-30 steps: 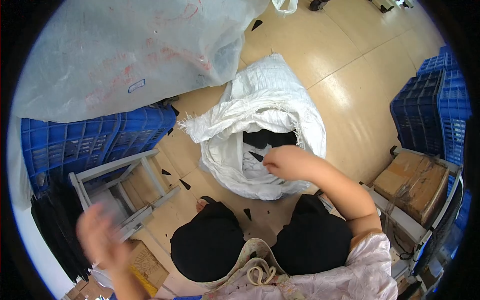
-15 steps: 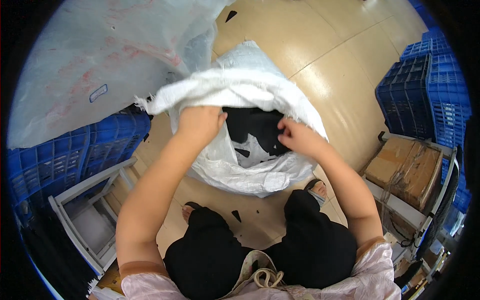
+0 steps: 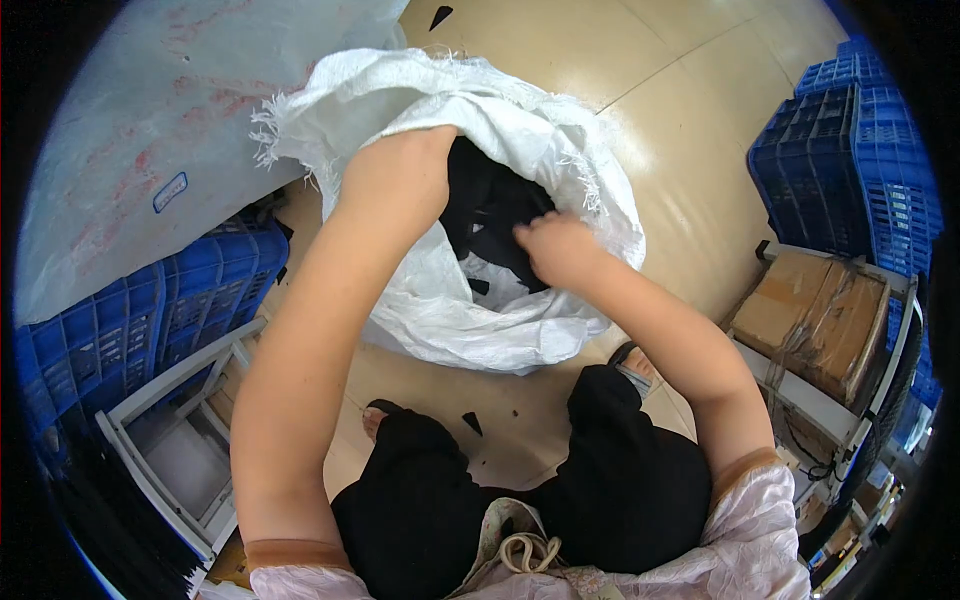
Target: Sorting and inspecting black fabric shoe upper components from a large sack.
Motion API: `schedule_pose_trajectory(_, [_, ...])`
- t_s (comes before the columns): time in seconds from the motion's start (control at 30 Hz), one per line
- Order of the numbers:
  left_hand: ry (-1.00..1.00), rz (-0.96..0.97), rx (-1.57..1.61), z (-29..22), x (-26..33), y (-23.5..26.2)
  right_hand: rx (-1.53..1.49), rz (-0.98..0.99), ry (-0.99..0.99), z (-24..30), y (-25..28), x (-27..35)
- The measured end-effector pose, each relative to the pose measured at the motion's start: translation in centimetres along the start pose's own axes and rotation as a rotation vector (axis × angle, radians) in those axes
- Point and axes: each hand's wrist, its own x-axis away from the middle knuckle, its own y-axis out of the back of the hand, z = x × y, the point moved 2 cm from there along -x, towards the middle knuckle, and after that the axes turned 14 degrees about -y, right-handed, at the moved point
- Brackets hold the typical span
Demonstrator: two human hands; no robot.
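A large white woven sack [image 3: 470, 310] stands open on the floor in front of my knees, with black pieces [image 3: 490, 215] inside it. My left hand [image 3: 400, 165] grips the sack's rim at its left side and holds the mouth open. My right hand [image 3: 555, 245] reaches into the mouth and closes on the black pieces; its fingertips are partly hidden among them.
Blue plastic crates [image 3: 150, 310] stand at the left, more blue crates [image 3: 850, 150] at the right. A white frame [image 3: 170, 440] lies at lower left. A taped cardboard box [image 3: 820, 320] sits on a shelf at right. A big plastic sheet [image 3: 160, 120] covers the upper left.
My left hand came up from the lower left and took hold of the sack's rim. My right hand has moved deeper into the sack. The view has closed in on the sack.
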Motion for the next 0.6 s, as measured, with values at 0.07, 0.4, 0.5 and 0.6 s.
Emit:
schedule_pose_trajectory(0.07, [0.023, 0.017, 0.025, -0.2, -0.4, 0.6, 0.036, 0.177, 0.131, 1.2, -0.8, 0.2])
schedule_pose_trajectory(0.4, [0.124, 0.025, 0.024, -1.2, -0.1, 1.0, -0.160, -0.408, -0.147, 0.9, -1.2, -5.7])
schedule_pose_trajectory(0.5, [0.094, 0.004, 0.038, -1.2, 0.2, 0.7, -0.072, -0.185, -0.238, -0.1, -0.7, -6.6])
schedule_pose_trajectory(0.6, [0.093, -0.002, 0.056, -1.3, 0.2, 0.1, -0.040, -0.251, -0.233, 0.0, -0.8, -7.2])
